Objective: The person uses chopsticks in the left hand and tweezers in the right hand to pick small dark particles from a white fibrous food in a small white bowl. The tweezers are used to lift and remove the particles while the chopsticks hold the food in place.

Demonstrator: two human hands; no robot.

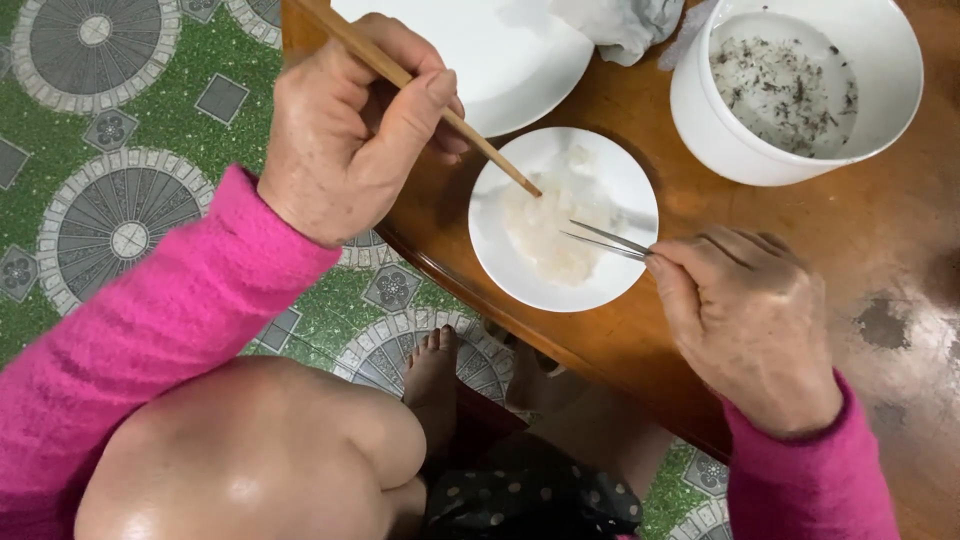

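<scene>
Both hands busy: chopstick (430, 100), tweezers (605, 240), small plate (520, 275)

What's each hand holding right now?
Left hand: closed on a wooden stick.
Right hand: closed on metal tweezers over the small white dish.

brown wooden table (800, 230), small white dish (610, 180) between the hands, big plate (520, 60), white tub (720, 130), crumpled tissue (620, 22) beyond them

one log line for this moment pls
left hand: holds wooden stick | right hand: holds tweezers | both tips over white mass in small plate
</scene>
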